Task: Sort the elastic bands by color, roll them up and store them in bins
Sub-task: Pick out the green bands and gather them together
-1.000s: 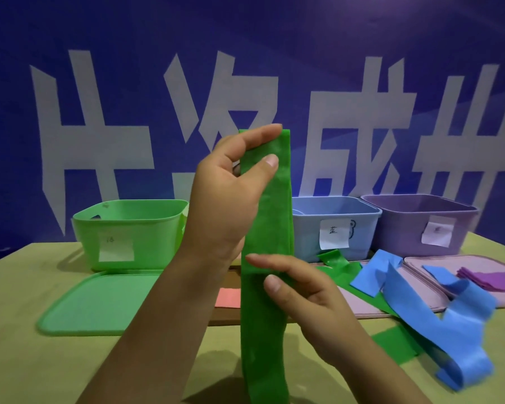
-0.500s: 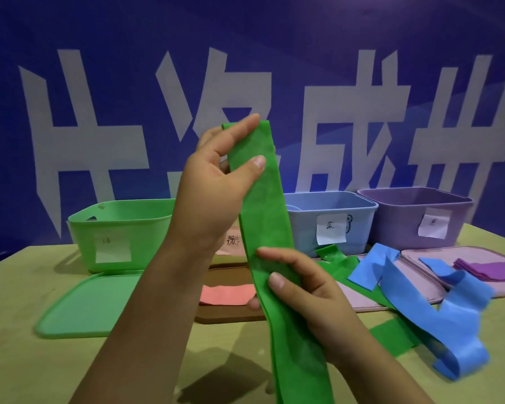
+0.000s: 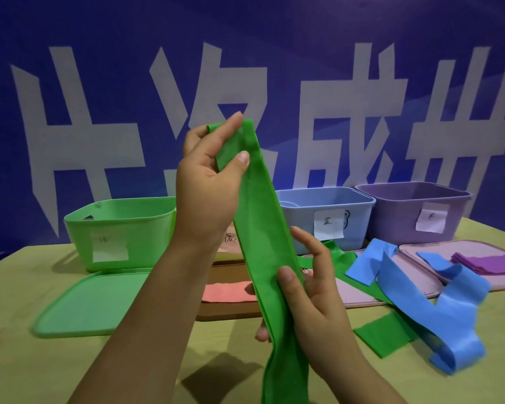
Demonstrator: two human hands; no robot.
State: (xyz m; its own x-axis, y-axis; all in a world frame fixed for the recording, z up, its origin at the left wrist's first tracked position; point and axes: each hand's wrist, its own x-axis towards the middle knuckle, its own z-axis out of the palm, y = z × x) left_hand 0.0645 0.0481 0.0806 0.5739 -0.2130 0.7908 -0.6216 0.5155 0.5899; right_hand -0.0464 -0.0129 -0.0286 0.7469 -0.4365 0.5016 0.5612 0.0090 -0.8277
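both grips pinch green band — slanted upright.

Three bins are lined up at the back of the table: left bin at 10 o'clock, middle bin at 12, right bin at 2. A lid is laid right in front of the left bin. Loose bands are sprawled at 3 o'clock, before the right bin.

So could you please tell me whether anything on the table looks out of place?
Yes: a loose blue elastic band sprawls unrolled across the pale pink lid and a second green elastic band, tangled together, not binned.
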